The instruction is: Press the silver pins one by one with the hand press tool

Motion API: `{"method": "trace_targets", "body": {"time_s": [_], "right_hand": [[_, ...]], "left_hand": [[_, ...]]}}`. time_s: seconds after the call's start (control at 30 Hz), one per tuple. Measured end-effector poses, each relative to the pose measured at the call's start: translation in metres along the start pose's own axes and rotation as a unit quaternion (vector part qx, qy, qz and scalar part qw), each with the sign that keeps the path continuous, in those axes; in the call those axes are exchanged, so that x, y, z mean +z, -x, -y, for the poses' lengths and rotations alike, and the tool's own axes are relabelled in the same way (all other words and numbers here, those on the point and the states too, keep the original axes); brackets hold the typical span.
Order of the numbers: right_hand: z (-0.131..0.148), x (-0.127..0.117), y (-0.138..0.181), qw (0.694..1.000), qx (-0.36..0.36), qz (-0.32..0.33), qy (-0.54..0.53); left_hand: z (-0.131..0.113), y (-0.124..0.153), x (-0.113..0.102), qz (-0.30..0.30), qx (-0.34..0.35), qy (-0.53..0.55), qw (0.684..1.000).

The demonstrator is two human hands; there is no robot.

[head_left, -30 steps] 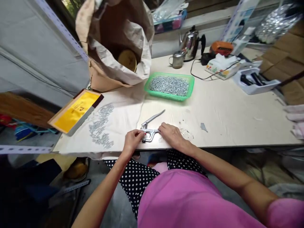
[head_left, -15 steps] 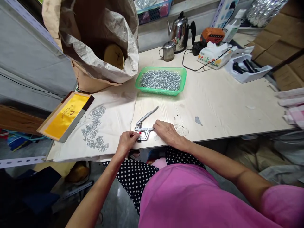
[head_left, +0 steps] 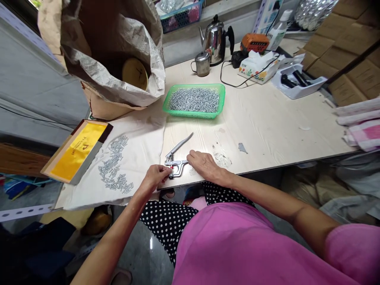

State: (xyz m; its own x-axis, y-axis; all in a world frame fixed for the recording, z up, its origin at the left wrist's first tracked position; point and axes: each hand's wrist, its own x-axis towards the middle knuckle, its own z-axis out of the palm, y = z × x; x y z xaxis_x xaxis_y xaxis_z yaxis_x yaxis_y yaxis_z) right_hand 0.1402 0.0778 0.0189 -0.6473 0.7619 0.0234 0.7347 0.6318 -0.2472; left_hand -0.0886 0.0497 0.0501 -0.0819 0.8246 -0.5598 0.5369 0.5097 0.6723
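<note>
A metal plier-like hand press (head_left: 177, 154) lies near the table's front edge, its upper handle raised toward the back right. My left hand (head_left: 155, 177) is pinched at the tool's jaw, where a red part shows; what the fingers hold is too small to name. My right hand (head_left: 203, 166) rests curled over the lower handle, pressing it to the table. A pile of small silver metal pieces (head_left: 114, 169) lies on a white cloth (head_left: 139, 146) to the left. A green tray (head_left: 220, 105) full of the same pieces stands further back.
A big brown paper sack (head_left: 113, 59) stands at the back left, a yellow-topped box (head_left: 75, 152) beside the cloth. Kettle (head_left: 213, 37), metal cup (head_left: 203, 63), tissue pack (head_left: 257, 67) and a white holder (head_left: 298, 81) line the back. Folded cloths (head_left: 360, 126) lie at the right.
The view has shifted, so everything sits lower and more to the left in frame. Both hands stay on the tool with almost no movement.
</note>
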Motion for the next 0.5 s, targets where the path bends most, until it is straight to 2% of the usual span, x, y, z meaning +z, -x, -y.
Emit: {"method": "trace_targets", "body": {"time_s": [0.13, 0.5], "right_hand": [[0.0004, -0.0022, 0.001, 1.0, 0.006, 0.009, -0.012], [-0.0026, 0.0052, 0.0034, 1.0, 0.006, -0.008, -0.025]], "left_hand": [[-0.0013, 0.0014, -0.0022, 0.026, -0.004, -0.001, 1.0], [0.0055, 0.0001, 0.0052, 0.012, -0.029, -0.003, 1.0]]}}
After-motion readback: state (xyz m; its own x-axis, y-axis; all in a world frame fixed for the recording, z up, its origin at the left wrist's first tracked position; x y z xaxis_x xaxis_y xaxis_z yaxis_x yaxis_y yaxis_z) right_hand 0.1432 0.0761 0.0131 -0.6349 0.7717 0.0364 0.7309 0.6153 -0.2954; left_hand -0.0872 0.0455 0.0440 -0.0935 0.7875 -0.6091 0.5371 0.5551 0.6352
